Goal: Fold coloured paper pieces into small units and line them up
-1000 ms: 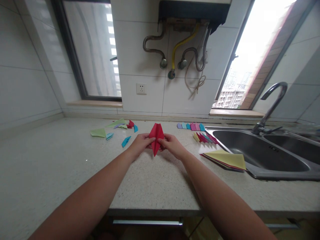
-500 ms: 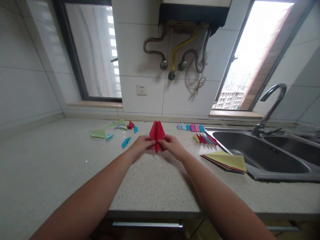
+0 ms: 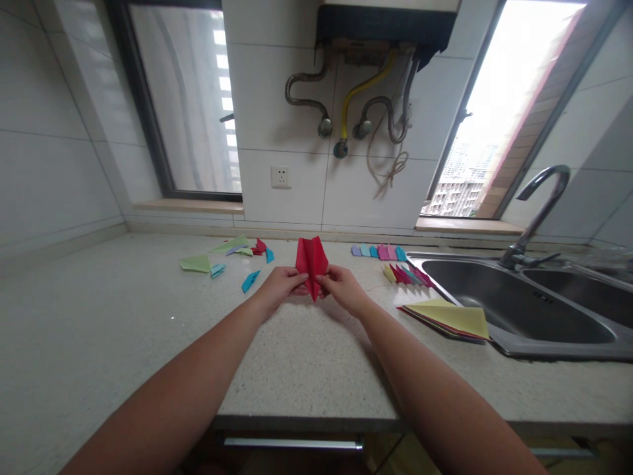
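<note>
Plain red folded paper point(image 3: 312, 262) — pale, grey-speckled counter point(image 3: 306, 369), yellow-topped paper stack point(image 3: 455, 316), white tiles point(image 3: 274, 125) — yellow hose point(image 3: 345, 117).

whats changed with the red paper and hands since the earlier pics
The red paper has shifted slightly away from the person, its near tip swinging a little right, and its far end now looks wider. Nothing was taken up or let go: the left hand and right hand still hold it. The blue piece and paper stack stayed put.

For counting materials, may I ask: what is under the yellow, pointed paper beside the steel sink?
Under the yellow, pointed paper, edges of more papers show, one reddish; their covered faces cannot be seen.
</note>
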`<state>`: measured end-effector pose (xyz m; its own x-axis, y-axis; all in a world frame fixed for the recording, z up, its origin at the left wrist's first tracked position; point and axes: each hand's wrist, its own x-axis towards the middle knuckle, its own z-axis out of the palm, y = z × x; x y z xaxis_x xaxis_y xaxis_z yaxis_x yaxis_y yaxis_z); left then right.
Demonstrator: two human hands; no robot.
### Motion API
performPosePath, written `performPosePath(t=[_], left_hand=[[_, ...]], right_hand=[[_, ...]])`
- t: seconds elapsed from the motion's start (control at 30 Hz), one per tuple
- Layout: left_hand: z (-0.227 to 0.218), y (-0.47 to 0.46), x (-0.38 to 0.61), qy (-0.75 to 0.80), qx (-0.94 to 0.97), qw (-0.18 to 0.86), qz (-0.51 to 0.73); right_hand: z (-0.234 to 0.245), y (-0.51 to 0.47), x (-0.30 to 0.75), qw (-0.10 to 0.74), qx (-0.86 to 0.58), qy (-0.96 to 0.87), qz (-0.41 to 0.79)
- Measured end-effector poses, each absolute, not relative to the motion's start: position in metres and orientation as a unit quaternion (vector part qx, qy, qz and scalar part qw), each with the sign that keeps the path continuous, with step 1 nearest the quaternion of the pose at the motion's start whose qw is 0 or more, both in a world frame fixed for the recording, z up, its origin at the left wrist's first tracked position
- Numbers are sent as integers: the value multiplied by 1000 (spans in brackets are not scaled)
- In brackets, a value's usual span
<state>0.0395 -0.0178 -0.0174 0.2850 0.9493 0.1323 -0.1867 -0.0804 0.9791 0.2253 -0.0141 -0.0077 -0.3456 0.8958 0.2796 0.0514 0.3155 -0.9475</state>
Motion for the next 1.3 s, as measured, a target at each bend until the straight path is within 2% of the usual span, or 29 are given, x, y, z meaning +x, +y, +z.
performPosePath(t=[0.6,0.87,1.3], left_hand=[[-15,-23,42,345,578,581,457],[-15,-22,40,335,569,587,468],[-13,-25,40,335,578,578,469]], right_hand=[[-5,-15,225,483,-346,-656,466],[-6,-17,229,411,-331,-691,494],[-6,-18,230,414,-328,-696,486]])
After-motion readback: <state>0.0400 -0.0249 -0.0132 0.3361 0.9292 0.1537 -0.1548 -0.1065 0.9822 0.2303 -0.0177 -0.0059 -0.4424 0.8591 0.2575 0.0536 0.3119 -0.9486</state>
